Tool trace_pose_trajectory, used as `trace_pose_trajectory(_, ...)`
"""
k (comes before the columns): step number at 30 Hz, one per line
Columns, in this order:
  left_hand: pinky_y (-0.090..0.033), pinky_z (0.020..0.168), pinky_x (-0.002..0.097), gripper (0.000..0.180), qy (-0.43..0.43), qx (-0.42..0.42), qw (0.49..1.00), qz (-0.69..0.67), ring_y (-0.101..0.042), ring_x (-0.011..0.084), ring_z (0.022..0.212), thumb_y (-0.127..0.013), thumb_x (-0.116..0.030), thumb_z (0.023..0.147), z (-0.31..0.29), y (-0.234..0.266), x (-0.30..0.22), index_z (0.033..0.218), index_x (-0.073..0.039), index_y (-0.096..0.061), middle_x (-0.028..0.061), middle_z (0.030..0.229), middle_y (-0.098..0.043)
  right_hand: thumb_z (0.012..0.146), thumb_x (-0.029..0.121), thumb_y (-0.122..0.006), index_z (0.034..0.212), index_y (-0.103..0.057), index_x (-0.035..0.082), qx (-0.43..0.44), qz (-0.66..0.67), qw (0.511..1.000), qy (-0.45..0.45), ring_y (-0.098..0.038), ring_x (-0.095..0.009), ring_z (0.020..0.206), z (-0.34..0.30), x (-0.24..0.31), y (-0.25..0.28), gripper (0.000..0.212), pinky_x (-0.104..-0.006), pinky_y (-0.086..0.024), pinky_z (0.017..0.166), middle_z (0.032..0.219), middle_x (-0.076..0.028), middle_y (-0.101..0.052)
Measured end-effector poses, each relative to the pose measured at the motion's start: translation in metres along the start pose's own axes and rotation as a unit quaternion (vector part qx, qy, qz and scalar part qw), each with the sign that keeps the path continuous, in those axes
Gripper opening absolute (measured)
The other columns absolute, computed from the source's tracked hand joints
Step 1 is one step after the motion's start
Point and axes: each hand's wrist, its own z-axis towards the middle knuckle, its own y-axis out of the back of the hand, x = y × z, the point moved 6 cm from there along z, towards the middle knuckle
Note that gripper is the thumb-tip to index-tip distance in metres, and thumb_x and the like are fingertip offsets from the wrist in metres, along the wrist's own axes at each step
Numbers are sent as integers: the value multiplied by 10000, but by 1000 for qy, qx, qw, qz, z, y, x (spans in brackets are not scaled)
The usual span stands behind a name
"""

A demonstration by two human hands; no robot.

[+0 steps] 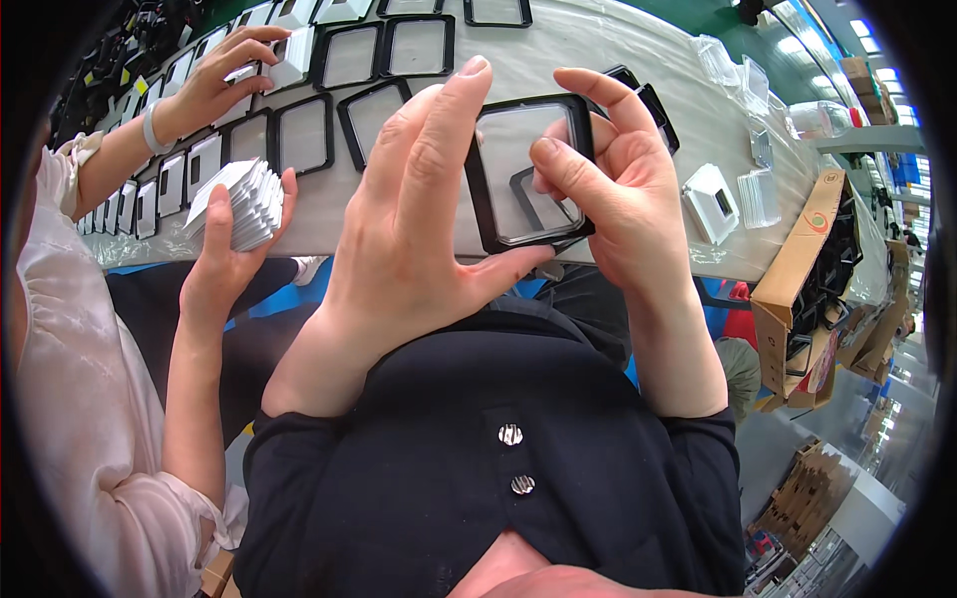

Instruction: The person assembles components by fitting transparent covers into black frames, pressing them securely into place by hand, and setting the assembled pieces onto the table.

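Note:
A black rectangular frame with a clear pane point(518, 135) is held upright in front of me. My right hand point(623, 179) grips its right side, the thumb across the front of the pane and some fingers curled beside it. Its index finger arches above the frame's upper right corner. My left hand point(414, 199) is open along the frame's left side, fingers stretched upward. The left thumb reaches along the lower edge; whether it presses on the frame I cannot tell. More black frames point(304, 135) lie in rows on the table beyond my left hand.
A co-worker at left holds a stack of white plates point(244, 204) and reaches with the other hand point(224, 75) to white pieces on the table point(399, 194). At right are white parts point(710, 204), clear plastic pieces point(733, 65) and a cardboard box point(788, 289) of black frames.

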Motion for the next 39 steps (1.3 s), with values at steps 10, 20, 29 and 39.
trace_pose_trajectory(10, -492, 975, 359, 1174, 9, -11, 1000, 26, -605, 242, 1112, -973, -284, 542, -33, 15, 9, 1473, 48, -338, 148, 1270, -555, 881, 46, -706, 1334, -431, -9, 22, -35, 997, -60, -621, -84, 792, -11, -21, -21, 533, -212, -506, 704, 887, -46, -624)
trace_pose_trajectory(20, -488, 983, 367, 1160, 12, -3, 999, 35, -597, 248, 1125, -965, -277, 564, -47, 29, 6, 1476, 42, -324, 154, 1278, -548, 875, 55, -713, 1338, -429, -8, 45, -32, 996, -75, -617, -70, 795, -15, -29, -35, 547, -191, -495, 674, 896, -36, -628)
trace_pose_trajectory(29, -485, 993, 386, 1180, 14, 0, 999, 45, -599, 260, 1134, -969, -289, 548, -55, 27, 12, 1470, 57, -319, 165, 1246, -571, 885, 85, -714, 1336, -427, -19, 42, -37, 994, -99, -617, -71, 790, -15, -42, -37, 545, -203, -496, 682, 897, -32, -632)
trace_pose_trajectory(39, -490, 945, 426, 984, 54, -31, 989, 136, -589, 328, 1129, -930, -300, 526, -79, -5, 58, 1356, -33, -475, 115, 1275, -606, 818, 159, -738, 1262, -545, 21, 5, -585, 766, 265, -582, -331, 1062, -18, -51, -41, 504, -399, -478, 902, 1175, -145, -611)
